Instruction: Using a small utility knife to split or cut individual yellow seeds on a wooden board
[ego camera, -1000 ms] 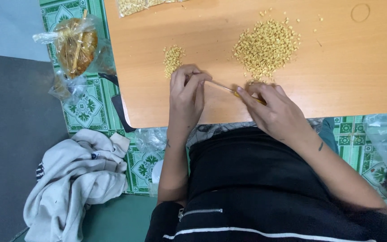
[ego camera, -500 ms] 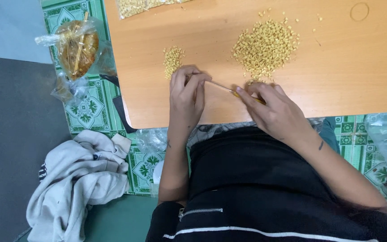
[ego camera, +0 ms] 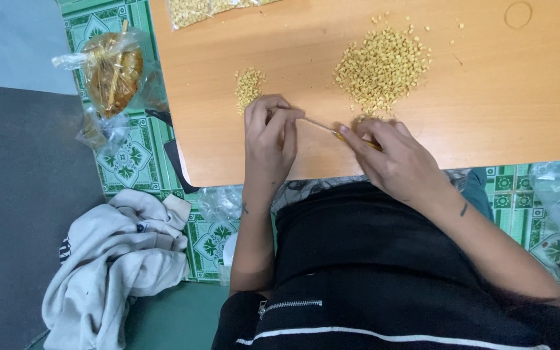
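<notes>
Stick (ego camera: 322, 124), thin and pale, lies low over the near edge of the desk (ego camera: 487, 97), pinched at each end: left hand (ego camera: 270, 133) closed on its nine o'clock tip, right hand (ego camera: 393, 155) closed on the three o'clock end. Keeping it taut and level seems best. Farther off, a small bead pile (ego camera: 249, 85) sits at eleven o'clock and a big bead heap (ego camera: 382, 68) at one.

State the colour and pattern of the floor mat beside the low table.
Green and white floral tile pattern on the mat; head view.
</notes>
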